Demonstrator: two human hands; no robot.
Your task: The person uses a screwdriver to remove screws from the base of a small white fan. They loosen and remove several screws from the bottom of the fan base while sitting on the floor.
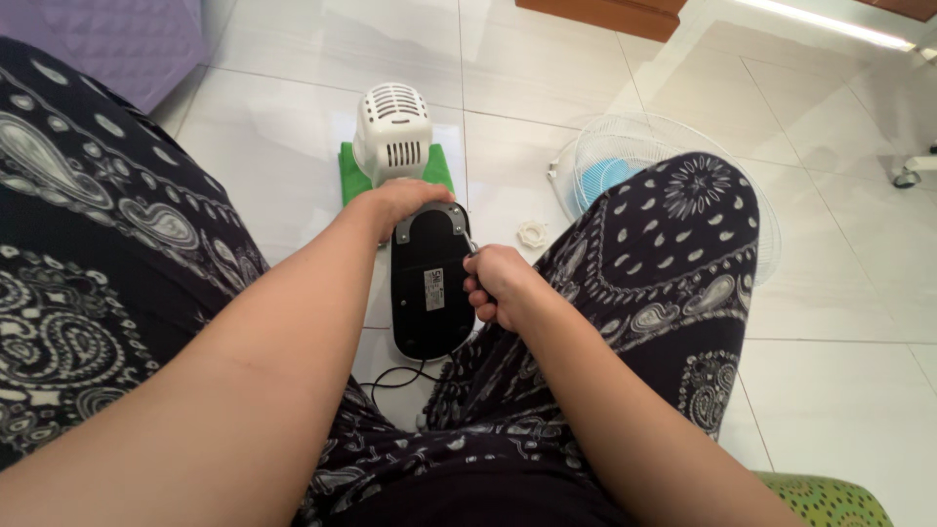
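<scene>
the left hand (400, 200) gripped the top of the black fan base (430, 283) lying on the floor between the knees, the right hand (493, 283) clenched a tool at its edge, which could slip and gouge the plastic.

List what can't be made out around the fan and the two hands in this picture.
- Head view: tool in right hand, hidden by the closed fingers.
- Label on the black fan base: too small to make out.
- Fan guard: partly covered by the knee.
- Green cloth: mostly under the white motor housing.
- Left hand: fingertips hidden behind the base's edge.
</scene>
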